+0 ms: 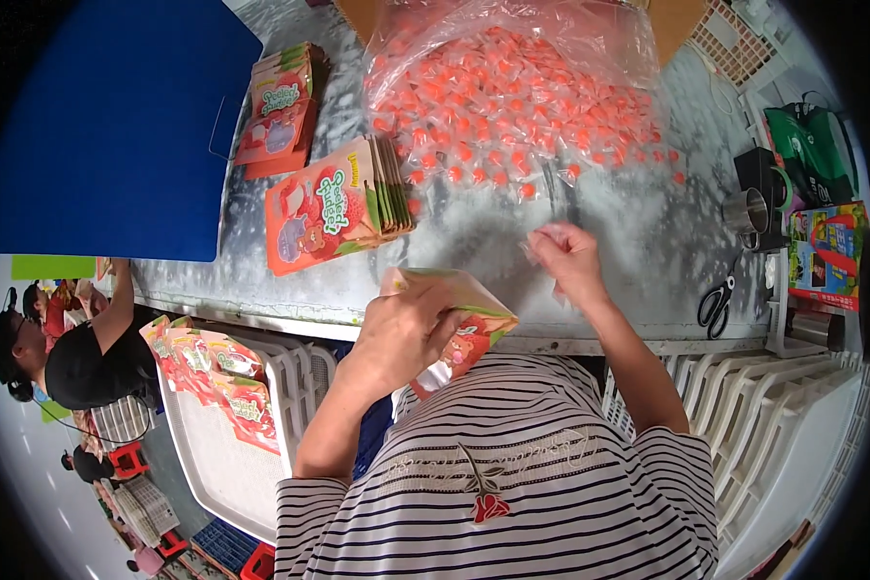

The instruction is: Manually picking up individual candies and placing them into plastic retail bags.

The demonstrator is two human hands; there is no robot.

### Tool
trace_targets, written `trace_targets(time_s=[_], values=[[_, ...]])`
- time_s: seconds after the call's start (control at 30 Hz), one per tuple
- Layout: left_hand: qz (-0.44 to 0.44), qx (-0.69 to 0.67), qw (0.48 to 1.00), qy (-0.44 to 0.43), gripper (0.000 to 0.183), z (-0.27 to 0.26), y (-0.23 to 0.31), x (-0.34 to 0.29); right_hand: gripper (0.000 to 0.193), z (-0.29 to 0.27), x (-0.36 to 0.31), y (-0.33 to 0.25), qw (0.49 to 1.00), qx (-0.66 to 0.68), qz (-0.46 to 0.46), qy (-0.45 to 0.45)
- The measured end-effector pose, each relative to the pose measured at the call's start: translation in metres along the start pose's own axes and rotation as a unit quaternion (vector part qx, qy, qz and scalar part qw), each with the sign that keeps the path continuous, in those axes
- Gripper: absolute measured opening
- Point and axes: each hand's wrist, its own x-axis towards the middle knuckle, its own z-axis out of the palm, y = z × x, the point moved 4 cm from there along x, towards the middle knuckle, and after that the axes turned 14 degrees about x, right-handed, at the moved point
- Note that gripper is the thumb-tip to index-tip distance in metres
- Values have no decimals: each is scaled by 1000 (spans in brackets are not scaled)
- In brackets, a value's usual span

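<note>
My left hand (401, 333) is closed around a pink-and-red candy pouch (476, 340) near the table's front edge, with the pouch's top tilted toward the table. To the right of it, my right hand (570, 259) is raised over the tabletop, fingers pinched. Clear film like a candy wrapper pokes out at the fingertips; the fingers hide the rest. Beyond both hands lies a heap of red candies (512, 121) in clear wrappers, spilling from a large plastic bag (590, 39). A stack of flat pouches (324, 205) sits left of the heap, and a second stack (278, 108) lies behind it.
A blue panel (106, 126) stands at the left. Below it, a white tray (213, 474) holds several pouches, and a co-worker in black (87, 358) is beyond. Black scissors (715, 307), a metal cup (744, 211) and stacked white trays (764, 416) are at the right.
</note>
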Motion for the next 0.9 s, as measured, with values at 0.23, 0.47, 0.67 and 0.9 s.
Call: trace_targets(time_s=[0.23,0.47,0.67,0.9], values=[[39,-5,998,-48,17,12,15,12,11,84,-36,-60,967,203,32,-148],[88,-49,993,-65,15,15,24,8,20,80,-31,-52,954,-48,-251,-159],[134,-88,985,-61,13,28,31,8,22,77,-23,-52,986,-40,-118,-112],[104,-114,987,-47,19,22,26,12,22,76,-43,-64,938,-111,-301,-134]])
